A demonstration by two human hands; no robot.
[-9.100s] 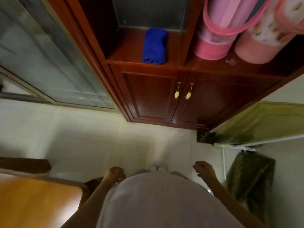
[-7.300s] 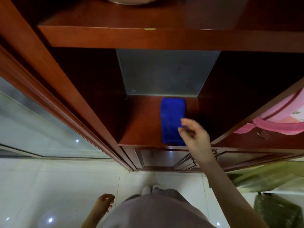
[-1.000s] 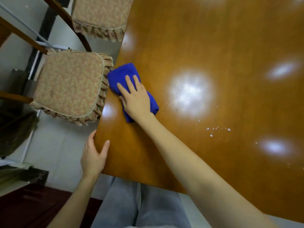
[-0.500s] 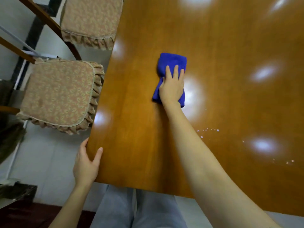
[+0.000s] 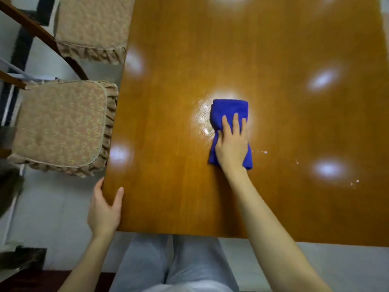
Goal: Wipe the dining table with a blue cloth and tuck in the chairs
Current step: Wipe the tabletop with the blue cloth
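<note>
A folded blue cloth (image 5: pixel 228 111) lies on the glossy wooden dining table (image 5: pixel 273 49), near its middle. My right hand (image 5: pixel 231 146) presses flat on the cloth with straight fingers. My left hand (image 5: pixel 104 211) holds the table's near left corner, thumb on top and fingers hidden under the edge. A wet smear (image 5: pixel 203 116) shows just left of the cloth. Small white specks (image 5: pixel 263 152) lie to the right of it. Two chairs with beige frilled cushions, one near (image 5: pixel 61 125) and one farther (image 5: pixel 90 26), stand pulled out at the table's left side.
Pale tiled floor (image 5: pixel 52 203) runs along the left of the table and under its near edge. Dark chair backs (image 5: pixel 29 22) rise at the far left. A dark object (image 5: pixel 21 258) sits on the floor at the lower left.
My right hand has slid the cloth to the right across the table, from the left edge to the middle, leaving a wet streak. My left hand has stayed on the corner.
</note>
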